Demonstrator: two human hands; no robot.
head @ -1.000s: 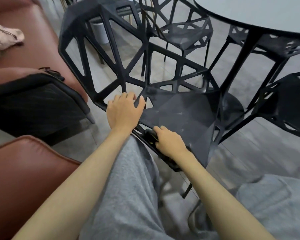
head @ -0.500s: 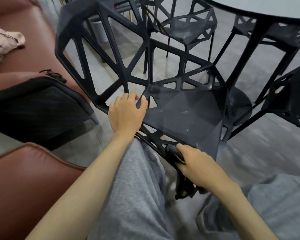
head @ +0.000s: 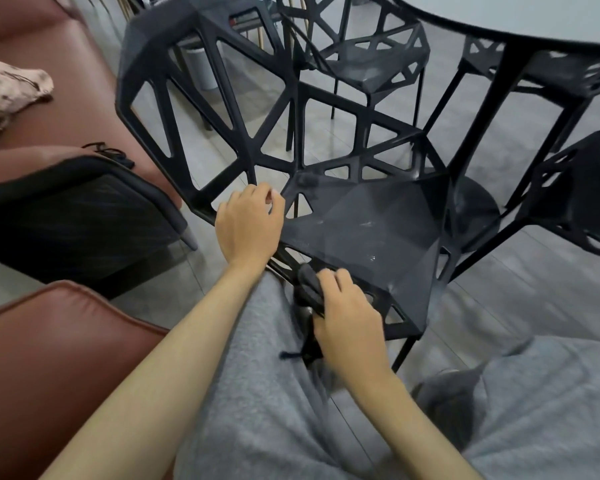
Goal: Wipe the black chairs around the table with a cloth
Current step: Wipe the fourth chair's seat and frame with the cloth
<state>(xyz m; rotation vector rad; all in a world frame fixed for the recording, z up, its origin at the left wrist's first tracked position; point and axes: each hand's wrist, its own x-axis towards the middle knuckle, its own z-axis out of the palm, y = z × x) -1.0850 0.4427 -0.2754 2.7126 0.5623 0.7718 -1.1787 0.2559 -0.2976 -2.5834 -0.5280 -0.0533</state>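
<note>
A black lattice chair (head: pixel 371 223) stands right in front of me, its back to the left and its seat facing me. My left hand (head: pixel 248 225) grips the chair's frame where the back meets the seat, fingers curled over a strut. My right hand (head: pixel 347 317) holds a dark cloth (head: pixel 309 289) bunched against the seat's front edge; part of the cloth hangs down below the hand. Pale streaks show on the seat.
A round dark-edged table (head: pixel 499 26) stands at the upper right with more black chairs (head: pixel 368 60) around it, one (head: pixel 582 195) at the right. A brown sofa (head: pixel 49 358) and a black bag (head: pixel 77 216) lie to the left. My grey-trousered knees fill the foreground.
My right hand has moved with the cloth along the seat's front edge, first toward the corner and then back toward the left. My left hand has stayed on the frame.
</note>
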